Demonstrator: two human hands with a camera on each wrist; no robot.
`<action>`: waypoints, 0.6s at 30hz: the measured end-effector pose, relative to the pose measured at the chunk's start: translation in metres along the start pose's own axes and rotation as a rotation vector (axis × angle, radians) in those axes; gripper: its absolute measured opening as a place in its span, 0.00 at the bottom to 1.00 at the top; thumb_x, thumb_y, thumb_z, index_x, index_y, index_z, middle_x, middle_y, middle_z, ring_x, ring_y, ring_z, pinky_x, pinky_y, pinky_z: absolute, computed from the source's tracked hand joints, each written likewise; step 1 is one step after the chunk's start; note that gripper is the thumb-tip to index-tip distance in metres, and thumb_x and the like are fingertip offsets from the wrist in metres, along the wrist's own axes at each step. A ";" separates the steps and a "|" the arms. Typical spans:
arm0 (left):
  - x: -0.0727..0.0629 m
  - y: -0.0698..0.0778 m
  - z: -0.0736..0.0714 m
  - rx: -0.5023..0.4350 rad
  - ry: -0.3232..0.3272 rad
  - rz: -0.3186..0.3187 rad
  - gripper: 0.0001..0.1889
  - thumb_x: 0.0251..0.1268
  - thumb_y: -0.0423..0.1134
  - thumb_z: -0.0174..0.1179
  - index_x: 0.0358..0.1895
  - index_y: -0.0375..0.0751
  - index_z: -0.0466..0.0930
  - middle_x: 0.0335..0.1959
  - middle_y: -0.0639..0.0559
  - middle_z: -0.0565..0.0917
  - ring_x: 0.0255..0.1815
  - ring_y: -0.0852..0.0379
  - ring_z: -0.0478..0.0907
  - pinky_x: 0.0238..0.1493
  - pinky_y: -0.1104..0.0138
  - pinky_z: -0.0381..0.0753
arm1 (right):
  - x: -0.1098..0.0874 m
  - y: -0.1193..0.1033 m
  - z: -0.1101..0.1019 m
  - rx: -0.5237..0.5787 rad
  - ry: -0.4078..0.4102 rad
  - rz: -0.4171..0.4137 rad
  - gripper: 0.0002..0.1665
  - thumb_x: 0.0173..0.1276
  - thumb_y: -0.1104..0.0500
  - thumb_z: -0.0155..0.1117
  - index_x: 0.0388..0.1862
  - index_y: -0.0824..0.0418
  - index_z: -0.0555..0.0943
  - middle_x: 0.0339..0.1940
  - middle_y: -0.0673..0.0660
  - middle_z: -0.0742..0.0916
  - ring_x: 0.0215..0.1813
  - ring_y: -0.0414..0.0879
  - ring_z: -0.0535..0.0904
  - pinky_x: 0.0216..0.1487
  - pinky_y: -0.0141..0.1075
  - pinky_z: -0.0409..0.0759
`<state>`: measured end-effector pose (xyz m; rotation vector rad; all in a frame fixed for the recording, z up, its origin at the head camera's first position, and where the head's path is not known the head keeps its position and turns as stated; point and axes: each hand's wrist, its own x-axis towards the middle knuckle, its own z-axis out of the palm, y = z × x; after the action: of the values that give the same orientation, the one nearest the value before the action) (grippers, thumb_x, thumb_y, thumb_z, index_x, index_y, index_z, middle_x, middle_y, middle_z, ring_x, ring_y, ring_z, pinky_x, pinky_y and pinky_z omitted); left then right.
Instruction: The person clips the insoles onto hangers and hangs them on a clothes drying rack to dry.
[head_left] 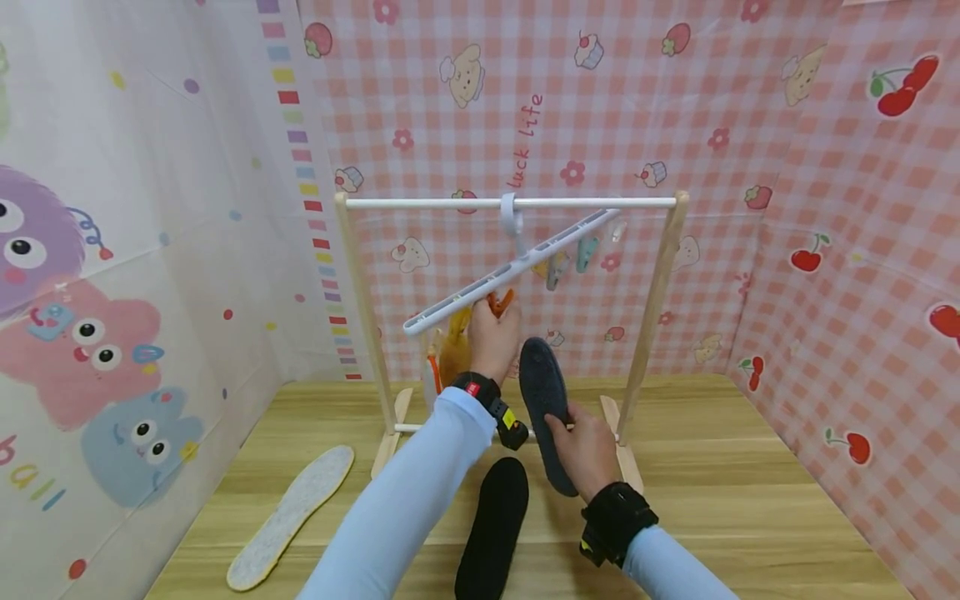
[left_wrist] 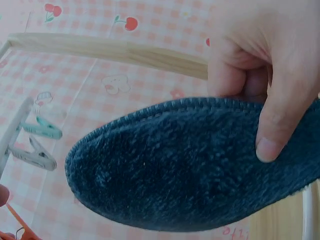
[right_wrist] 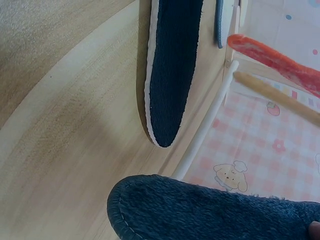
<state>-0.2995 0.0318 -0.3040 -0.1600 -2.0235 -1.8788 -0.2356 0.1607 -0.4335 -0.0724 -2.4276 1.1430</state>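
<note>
My right hand [head_left: 588,450] holds a dark blue fuzzy insole [head_left: 542,375] by its middle, thumb on the face. In the left wrist view the insole [left_wrist: 165,165] shows its stitched edge. Just below the white hanger [head_left: 517,265], my left hand [head_left: 497,337] pinches an orange clothespin [head_left: 504,302]. The hanger hooks over the rail of a small rack and tilts, its right end higher. A mustard insole [head_left: 453,358] hangs on its left part, beside an orange-edged insole [head_left: 432,375]. To the right dangle a grey clothespin [head_left: 555,271] and a teal clothespin [head_left: 587,254].
A black insole [head_left: 492,525] lies on the wooden table [head_left: 750,500] in front of the rack. At the left lies a pale grey insole [head_left: 292,517]. The rack's wooden posts [head_left: 654,317] stand either side of the hands, patterned cloth behind.
</note>
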 end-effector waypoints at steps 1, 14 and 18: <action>0.001 -0.001 0.000 0.006 0.009 0.002 0.22 0.73 0.42 0.57 0.65 0.40 0.67 0.62 0.43 0.75 0.58 0.47 0.74 0.61 0.54 0.73 | 0.000 0.000 0.000 -0.001 -0.001 0.002 0.12 0.69 0.54 0.68 0.44 0.61 0.86 0.34 0.56 0.89 0.33 0.47 0.86 0.34 0.44 0.84; 0.015 -0.007 0.006 0.274 0.188 0.010 0.24 0.69 0.49 0.63 0.61 0.39 0.75 0.53 0.46 0.81 0.54 0.48 0.78 0.61 0.53 0.72 | -0.002 0.002 0.004 -0.005 0.021 -0.020 0.11 0.68 0.55 0.69 0.43 0.62 0.86 0.33 0.57 0.89 0.31 0.47 0.86 0.34 0.44 0.83; 0.017 -0.008 0.005 0.292 0.204 0.034 0.21 0.68 0.51 0.63 0.55 0.40 0.78 0.47 0.48 0.83 0.49 0.48 0.79 0.56 0.53 0.75 | -0.001 0.003 0.004 -0.011 0.030 -0.034 0.11 0.67 0.56 0.70 0.42 0.63 0.86 0.33 0.57 0.89 0.32 0.48 0.86 0.33 0.44 0.83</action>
<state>-0.3183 0.0332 -0.3056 0.0723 -2.1063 -1.4908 -0.2370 0.1597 -0.4379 -0.0514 -2.3994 1.1063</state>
